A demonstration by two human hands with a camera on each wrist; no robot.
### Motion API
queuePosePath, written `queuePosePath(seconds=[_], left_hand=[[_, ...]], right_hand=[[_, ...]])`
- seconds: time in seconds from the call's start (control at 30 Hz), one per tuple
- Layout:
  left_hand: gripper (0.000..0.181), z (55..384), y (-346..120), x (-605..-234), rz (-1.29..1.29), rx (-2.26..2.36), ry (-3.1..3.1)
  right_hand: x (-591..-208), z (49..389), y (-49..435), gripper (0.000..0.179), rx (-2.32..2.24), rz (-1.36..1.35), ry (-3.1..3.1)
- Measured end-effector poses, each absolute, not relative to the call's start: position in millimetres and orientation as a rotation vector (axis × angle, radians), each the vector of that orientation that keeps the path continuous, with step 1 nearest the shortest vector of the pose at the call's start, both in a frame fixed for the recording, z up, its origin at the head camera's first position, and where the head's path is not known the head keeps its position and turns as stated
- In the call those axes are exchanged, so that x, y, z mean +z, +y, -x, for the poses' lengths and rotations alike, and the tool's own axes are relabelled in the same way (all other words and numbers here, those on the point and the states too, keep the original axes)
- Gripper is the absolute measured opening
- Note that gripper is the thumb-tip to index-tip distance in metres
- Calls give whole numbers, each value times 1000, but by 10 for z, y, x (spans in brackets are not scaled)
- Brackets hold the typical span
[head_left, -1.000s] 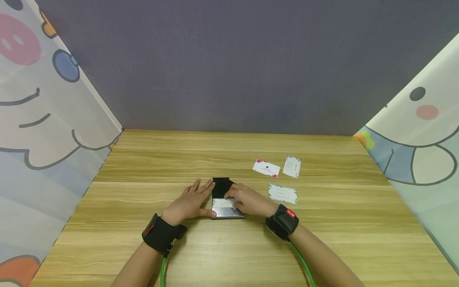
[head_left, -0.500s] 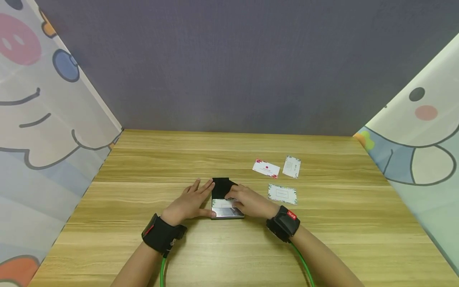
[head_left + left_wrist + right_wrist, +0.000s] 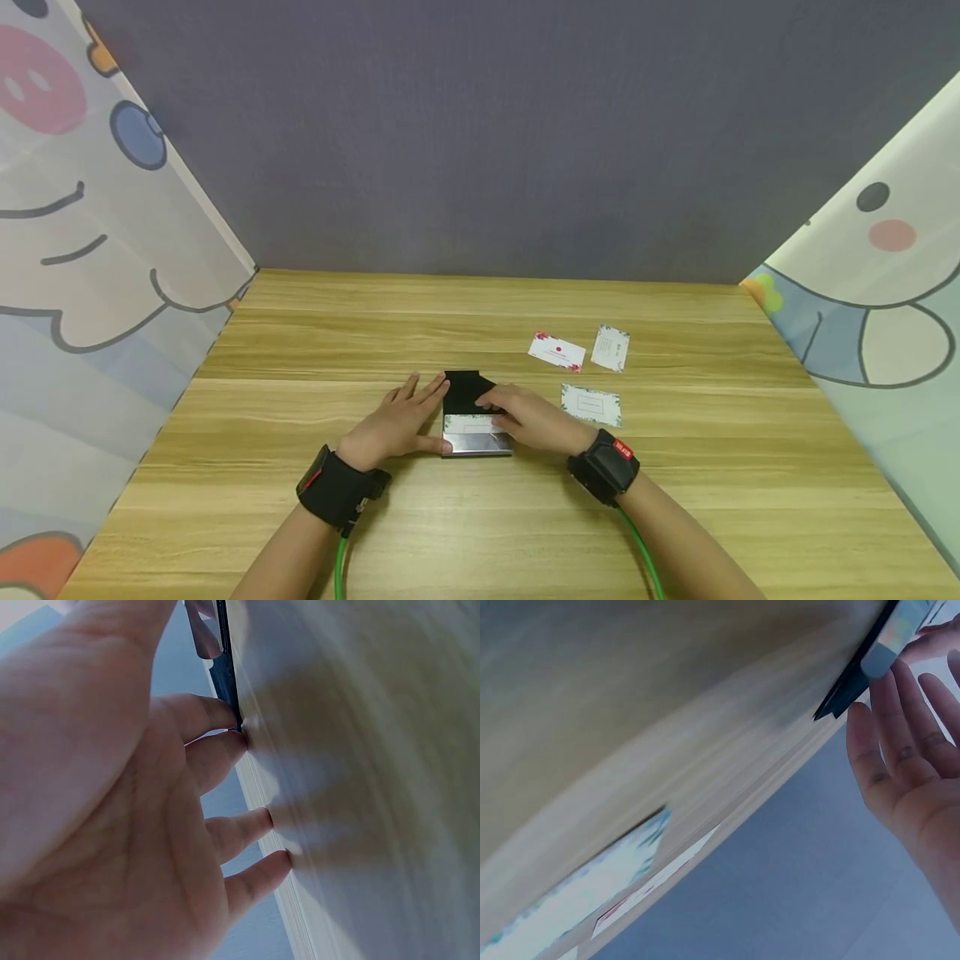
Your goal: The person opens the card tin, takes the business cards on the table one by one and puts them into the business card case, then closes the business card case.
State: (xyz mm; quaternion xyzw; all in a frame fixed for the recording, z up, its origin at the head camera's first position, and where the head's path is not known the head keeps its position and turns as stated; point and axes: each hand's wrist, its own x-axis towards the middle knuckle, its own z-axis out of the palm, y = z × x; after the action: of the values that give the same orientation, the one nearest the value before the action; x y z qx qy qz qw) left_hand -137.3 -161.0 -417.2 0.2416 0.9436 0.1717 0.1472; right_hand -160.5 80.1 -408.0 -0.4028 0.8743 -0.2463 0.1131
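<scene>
A black card case [image 3: 461, 392] with a shiny silver front strip [image 3: 476, 444] lies open on the wooden table. A white card with leafy print [image 3: 465, 423] sits in it behind the strip. My left hand [image 3: 393, 429] is spread along the case's left side, with the thumb on its lower left corner and a fingertip at its upper left. In the left wrist view, fingertips [image 3: 240, 735] touch the case edge and table. My right hand [image 3: 528, 417] is at the case's right side, its fingers loosely bent over the card's right end; nothing is visibly pinched.
Three loose cards lie to the right: a red-flowered card [image 3: 557, 352], an upright leafy card [image 3: 611, 348] and a nearer leafy card [image 3: 591, 405]. A grey panel [image 3: 495, 142] stands behind the table [image 3: 300, 333]. Green cables [image 3: 643, 554] run from both wrist straps.
My right hand has shifted slightly right, uncovering more of the card in the case. The left hand and the loose cards have stayed in place.
</scene>
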Motion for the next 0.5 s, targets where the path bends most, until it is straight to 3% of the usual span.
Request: queuePosePath(seconds=[0.5], left_hand=[[92, 1381, -1611, -4188, -709, 500, 2712]], right_hand=[[-4058, 1655, 1378, 36, -715, 984, 2729]])
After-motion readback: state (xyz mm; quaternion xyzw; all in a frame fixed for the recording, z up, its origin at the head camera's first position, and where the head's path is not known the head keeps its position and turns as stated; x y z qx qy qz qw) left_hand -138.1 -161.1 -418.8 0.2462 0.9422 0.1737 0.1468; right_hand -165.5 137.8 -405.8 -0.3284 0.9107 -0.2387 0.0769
